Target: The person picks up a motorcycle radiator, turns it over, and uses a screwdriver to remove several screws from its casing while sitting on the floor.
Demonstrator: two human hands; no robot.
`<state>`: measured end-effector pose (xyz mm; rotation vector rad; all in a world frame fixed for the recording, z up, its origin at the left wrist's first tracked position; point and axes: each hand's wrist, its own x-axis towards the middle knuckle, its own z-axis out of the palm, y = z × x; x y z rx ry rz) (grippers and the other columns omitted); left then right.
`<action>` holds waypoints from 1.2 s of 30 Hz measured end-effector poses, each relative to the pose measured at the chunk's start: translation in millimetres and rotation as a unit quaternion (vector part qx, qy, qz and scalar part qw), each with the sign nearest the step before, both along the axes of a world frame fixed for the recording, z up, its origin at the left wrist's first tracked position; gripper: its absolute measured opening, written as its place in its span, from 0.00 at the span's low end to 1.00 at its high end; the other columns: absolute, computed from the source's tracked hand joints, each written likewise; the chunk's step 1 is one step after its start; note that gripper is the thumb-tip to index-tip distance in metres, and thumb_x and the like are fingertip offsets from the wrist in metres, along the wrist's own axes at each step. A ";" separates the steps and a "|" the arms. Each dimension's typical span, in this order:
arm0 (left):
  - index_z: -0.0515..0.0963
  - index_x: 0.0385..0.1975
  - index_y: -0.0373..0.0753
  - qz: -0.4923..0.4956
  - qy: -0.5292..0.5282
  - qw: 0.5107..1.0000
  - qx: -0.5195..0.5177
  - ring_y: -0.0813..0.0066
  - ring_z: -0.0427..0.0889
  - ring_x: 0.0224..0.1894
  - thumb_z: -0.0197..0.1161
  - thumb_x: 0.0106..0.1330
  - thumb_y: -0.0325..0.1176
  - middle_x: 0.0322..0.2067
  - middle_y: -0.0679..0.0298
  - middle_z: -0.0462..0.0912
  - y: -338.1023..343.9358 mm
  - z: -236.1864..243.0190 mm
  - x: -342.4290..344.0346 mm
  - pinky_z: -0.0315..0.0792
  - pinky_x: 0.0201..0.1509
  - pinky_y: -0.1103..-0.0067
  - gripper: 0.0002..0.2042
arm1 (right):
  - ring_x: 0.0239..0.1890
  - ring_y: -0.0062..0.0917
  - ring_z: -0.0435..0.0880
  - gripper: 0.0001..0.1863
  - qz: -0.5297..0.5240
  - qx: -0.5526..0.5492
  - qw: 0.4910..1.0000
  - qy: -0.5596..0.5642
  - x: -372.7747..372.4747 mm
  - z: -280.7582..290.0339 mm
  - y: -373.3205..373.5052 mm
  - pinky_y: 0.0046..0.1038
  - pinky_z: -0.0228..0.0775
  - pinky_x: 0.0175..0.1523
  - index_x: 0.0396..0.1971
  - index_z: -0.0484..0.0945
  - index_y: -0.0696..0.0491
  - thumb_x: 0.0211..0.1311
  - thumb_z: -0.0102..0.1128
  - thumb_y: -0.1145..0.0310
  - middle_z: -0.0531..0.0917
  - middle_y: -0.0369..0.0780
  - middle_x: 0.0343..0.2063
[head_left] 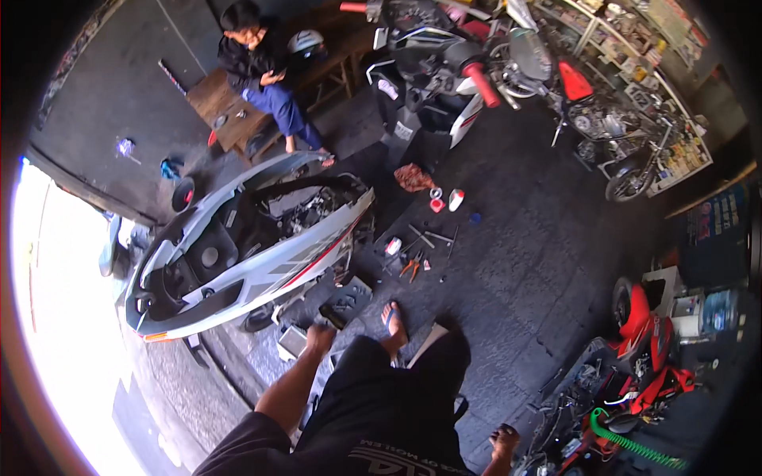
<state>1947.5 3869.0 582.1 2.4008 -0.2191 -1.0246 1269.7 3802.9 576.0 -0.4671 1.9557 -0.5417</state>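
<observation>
My left hand (321, 338) hangs low in front of me with its fingers curled in. Anything inside it is hidden. Just beyond it, on the floor, is a dark tray (357, 295) with small parts. A shallow grey box (292, 341) lies beside the same hand. Out to my right side, my right hand (504, 438) is held with bent fingers that look darkened; what they hold, if anything, is too small to make out. A white scooter (262, 266) with red and grey stripes stands ahead to the left, its seat area uncovered and inner parts showing.
Orange-handled pliers (411, 268), wrenches (429, 236), a red rag (413, 178) and small containers lie on the dark floor ahead. Another scooter (432, 87) and a stripped motorbike (611, 119) stand farther off. A seated person (266, 79) occupies a wooden bench. A red motorbike (635, 357) and green coiled hose (635, 448) are right.
</observation>
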 end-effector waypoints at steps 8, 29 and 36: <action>0.84 0.37 0.32 0.052 0.075 0.983 -0.160 0.67 0.85 0.34 0.63 0.61 0.39 0.31 0.54 0.87 -102.5 47.9 -9.0 0.77 0.41 0.72 0.15 | 0.32 0.29 0.80 0.10 0.040 0.060 0.997 0.001 20.8 22.2 -87.8 0.31 0.76 0.37 0.43 0.81 0.57 0.65 0.57 0.71 0.81 0.41 0.31; 0.80 0.37 0.31 0.266 0.084 0.940 -0.195 0.56 0.83 0.45 0.62 0.63 0.40 0.39 0.49 0.83 -116.4 101.3 -168.9 0.75 0.50 0.68 0.16 | 0.27 0.20 0.79 0.10 0.543 -0.032 0.839 -0.006 320.7 66.3 -570.1 0.23 0.74 0.29 0.47 0.78 0.52 0.69 0.54 0.72 0.80 0.35 0.29; 0.81 0.40 0.30 0.330 0.086 0.928 -0.150 0.55 0.85 0.43 0.60 0.64 0.40 0.38 0.49 0.85 -103.7 103.5 -159.5 0.77 0.48 0.66 0.17 | 0.27 0.21 0.79 0.08 0.663 -0.009 0.748 -0.020 375.2 37.3 -540.9 0.25 0.75 0.31 0.45 0.78 0.55 0.68 0.55 0.75 0.80 0.36 0.29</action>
